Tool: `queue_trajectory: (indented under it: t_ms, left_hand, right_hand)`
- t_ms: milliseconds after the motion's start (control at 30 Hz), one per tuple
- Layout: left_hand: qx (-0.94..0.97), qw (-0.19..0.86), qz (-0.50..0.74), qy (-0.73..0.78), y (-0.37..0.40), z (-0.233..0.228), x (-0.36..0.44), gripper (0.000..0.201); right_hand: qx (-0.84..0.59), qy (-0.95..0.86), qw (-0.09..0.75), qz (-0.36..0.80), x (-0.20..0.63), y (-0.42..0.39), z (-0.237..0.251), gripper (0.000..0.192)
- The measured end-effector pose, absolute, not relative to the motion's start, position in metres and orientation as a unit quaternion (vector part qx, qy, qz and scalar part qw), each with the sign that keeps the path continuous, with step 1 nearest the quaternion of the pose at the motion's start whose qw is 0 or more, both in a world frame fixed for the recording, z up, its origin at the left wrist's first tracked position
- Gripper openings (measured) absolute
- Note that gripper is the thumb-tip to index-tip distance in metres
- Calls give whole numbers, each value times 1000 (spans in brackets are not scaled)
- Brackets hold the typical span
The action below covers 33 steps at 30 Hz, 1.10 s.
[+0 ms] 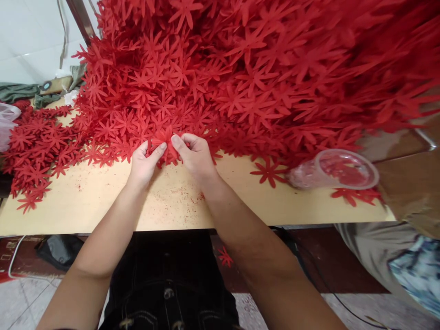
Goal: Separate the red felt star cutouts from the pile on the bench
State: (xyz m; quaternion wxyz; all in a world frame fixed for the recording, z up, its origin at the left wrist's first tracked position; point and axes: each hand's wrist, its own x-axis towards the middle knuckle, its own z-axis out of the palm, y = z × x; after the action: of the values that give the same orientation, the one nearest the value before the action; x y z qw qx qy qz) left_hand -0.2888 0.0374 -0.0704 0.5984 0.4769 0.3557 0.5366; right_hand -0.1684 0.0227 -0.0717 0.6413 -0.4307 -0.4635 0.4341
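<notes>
Both hands meet at the front edge of a large heap of red fabric flower pieces (192, 82). My left hand (146, 160) pinches one side of a red fabric flower (164, 139) between thumb and fingers. On its other side my right hand (194, 153) grips the same flower, thumb on top and fingers curled beneath. The flower has several narrow petals, and its lower side is hidden by the hands. Red specks lie scattered on the pale tabletop (165, 197) below my wrists.
A clear plastic tub (347, 169) lies tipped on its side at the right, with red bits inside. Beside it stands a cardboard box (409, 188). Green cloth (19, 91) and a plastic bag (7, 123) are at the left. One flower piece (225, 256) lies below the table edge.
</notes>
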Motion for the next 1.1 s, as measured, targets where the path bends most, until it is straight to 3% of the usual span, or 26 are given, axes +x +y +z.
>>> queue_trajectory:
  t_ms: [433,567,700,767,833,1000,1100]
  left_hand:
    - [401,586,586,389,42,-69,-294,26]
    - [368,579,601,409,46,-66,-301,24]
    - [391,591,574,411,43,-67,-297,30]
    - [396,595,569,407,41,-69,-293,33]
    - [406,600,564,396,39,-72,-291,33]
    - [440,618,529,381,37,-74,-288,34]
    - [457,614,522,376,37,-73,-288,33]
  right_hand:
    - [-427,-472,653,410,-151,32,-82,48]
    - [-474,-428,696,328,-127,44,-100,36]
    - [-538,-475,671,188,-115,43,-101,54]
    - [-553,-510,642,147,-120,35,-92,53]
    - [-524,-544,629,184,-131,27,-83,46]
    - [-391,-541,606,433,-161,24,-77,41]
    - [-374,-517,611,468,-164,27,-78,39]
